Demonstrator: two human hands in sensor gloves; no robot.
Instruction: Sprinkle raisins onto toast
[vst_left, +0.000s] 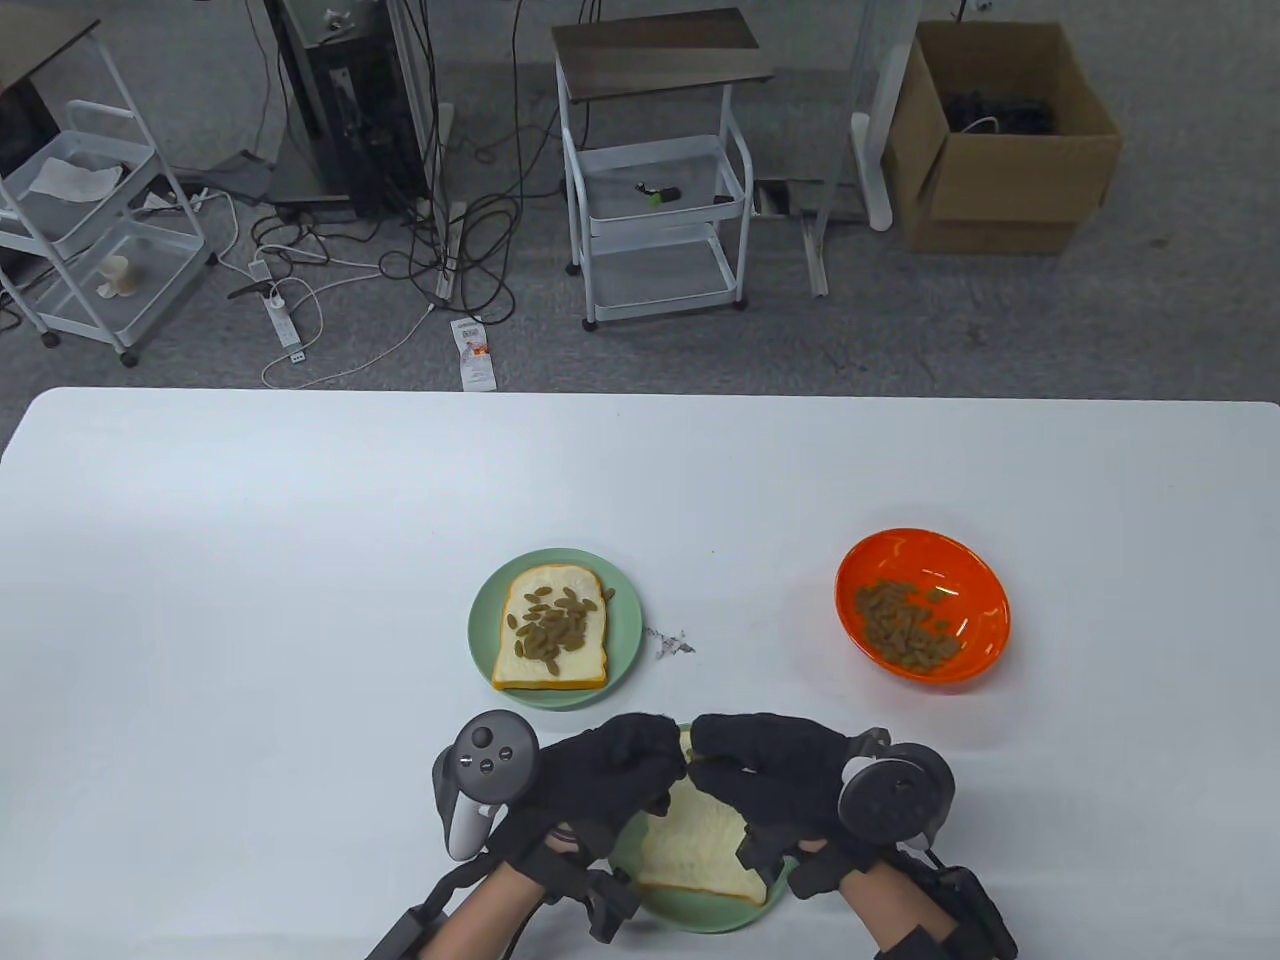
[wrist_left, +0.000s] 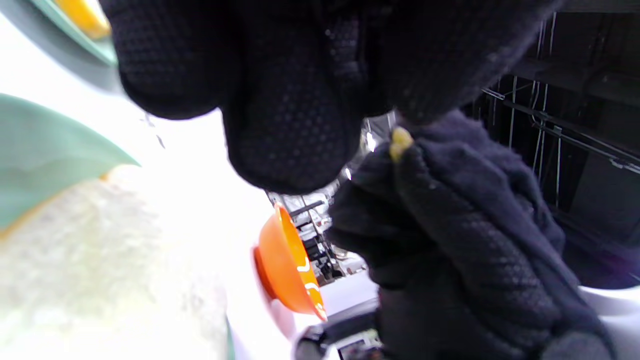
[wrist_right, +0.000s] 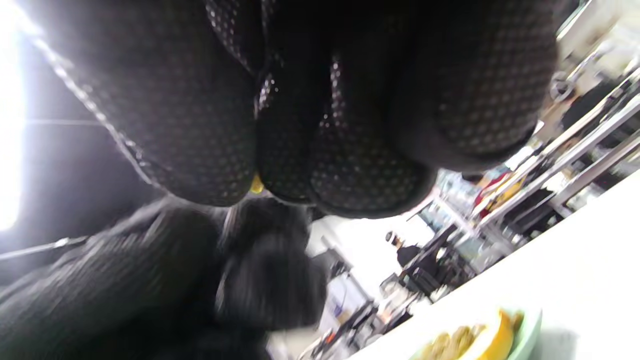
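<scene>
A plain slice of toast (vst_left: 700, 840) lies on a green plate (vst_left: 700, 915) at the table's front edge. Both gloved hands hover just above its far end with fingertips touching each other. My right hand (vst_left: 730, 750) pinches a yellowish raisin (wrist_left: 400, 142), which also shows between its fingers in the right wrist view (wrist_right: 256, 185). My left hand (vst_left: 640, 755) has its fingers curled and bunched against the right fingertips. An orange bowl (vst_left: 920, 560) with raisins (vst_left: 905, 625) stands to the right.
A second green plate (vst_left: 625, 640) farther back holds a toast (vst_left: 553, 640) topped with a pile of raisins. A small scrap of crumpled foil (vst_left: 670, 645) lies between that plate and the bowl. The white table (vst_left: 250, 600) stretches left and back.
</scene>
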